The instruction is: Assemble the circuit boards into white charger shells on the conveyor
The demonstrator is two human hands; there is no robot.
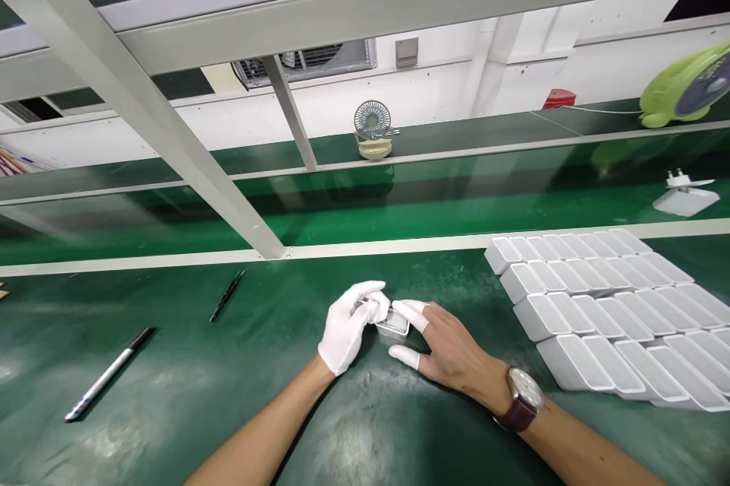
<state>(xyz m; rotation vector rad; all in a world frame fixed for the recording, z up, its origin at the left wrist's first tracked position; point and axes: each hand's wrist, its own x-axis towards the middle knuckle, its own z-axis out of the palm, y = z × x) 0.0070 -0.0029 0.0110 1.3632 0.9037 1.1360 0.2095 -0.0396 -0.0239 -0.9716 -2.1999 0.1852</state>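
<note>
On the table (171, 402), the left hand (349, 330) curls narrowly at a small white container (393, 331), exact hold hidden; the right hand (456, 349) spreads wide beside it. Seemingly, this is two-handed handling, calling for steady fingers. Farther right stand rows of white trays (576, 353).

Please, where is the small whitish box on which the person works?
In the head view, the small whitish box lies below and slightly right of centre, between the gloved left hand and the right hand, left of the white boxes.
</note>
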